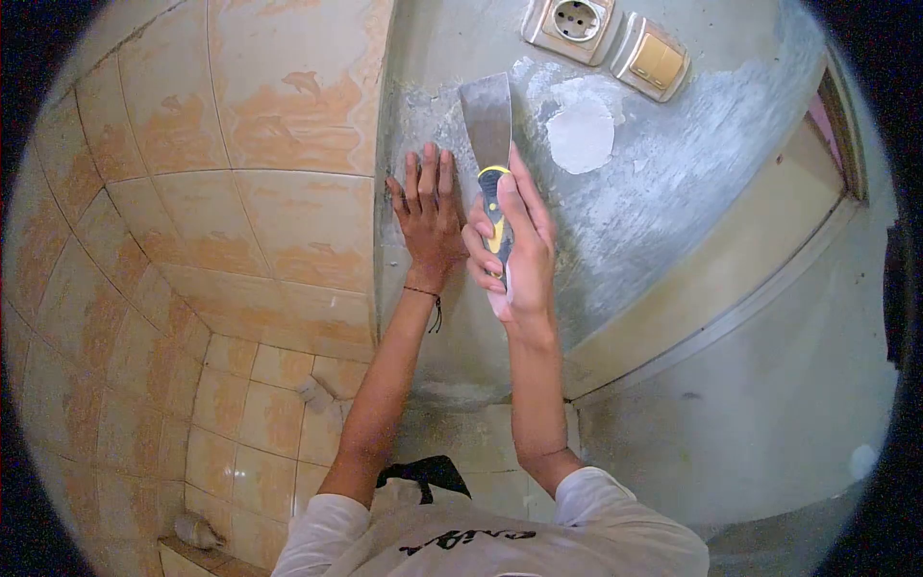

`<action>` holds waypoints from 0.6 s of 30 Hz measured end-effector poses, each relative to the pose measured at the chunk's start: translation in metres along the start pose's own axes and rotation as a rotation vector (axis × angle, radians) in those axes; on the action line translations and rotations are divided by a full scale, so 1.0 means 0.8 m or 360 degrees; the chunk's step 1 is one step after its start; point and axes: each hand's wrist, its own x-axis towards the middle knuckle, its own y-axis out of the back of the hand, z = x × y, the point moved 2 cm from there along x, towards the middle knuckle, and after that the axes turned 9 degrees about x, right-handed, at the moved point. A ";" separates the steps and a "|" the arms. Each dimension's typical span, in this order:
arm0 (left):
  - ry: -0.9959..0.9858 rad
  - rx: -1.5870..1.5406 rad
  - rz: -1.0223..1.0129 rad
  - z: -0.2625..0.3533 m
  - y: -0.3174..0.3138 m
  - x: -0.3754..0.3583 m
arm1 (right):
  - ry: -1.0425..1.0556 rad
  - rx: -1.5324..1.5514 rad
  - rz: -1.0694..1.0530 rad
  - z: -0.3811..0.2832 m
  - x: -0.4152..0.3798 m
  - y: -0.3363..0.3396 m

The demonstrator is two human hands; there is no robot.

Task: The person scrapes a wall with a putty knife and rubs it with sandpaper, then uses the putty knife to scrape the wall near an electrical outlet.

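My right hand (524, 250) is wrapped round the black and yellow handle of a putty knife (488, 120). Its wide metal blade points up and overlaps the grey wall (586, 240) in this view. To the left, my left hand (426, 216) lies flat on the wall with its fingers spread, close to the tiled edge. A dark cord bracelet circles that wrist. Right of the blade, a pale round patch (581, 135) shows on the wall, with whitish, scraped-looking paint around it.
Above the patch are a power socket (575, 21) and a light switch (654, 60). Orange and cream tiles (298, 106) cover the wall at left. A door frame (841, 135) stands at the right edge. Low at left, a small pale object (197, 531) rests on a tiled ledge.
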 end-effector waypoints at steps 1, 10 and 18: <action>-0.0027 0.0056 0.0016 -0.001 -0.001 0.000 | 0.0003 -0.0001 -0.0009 0.000 0.001 -0.001; -0.0023 0.0053 0.0045 -0.001 -0.002 0.003 | -0.0069 0.0072 -0.0020 -0.002 0.007 -0.001; 0.0015 0.0098 -0.0017 0.000 -0.001 0.001 | 0.0033 -0.0038 -0.0041 0.000 0.008 -0.007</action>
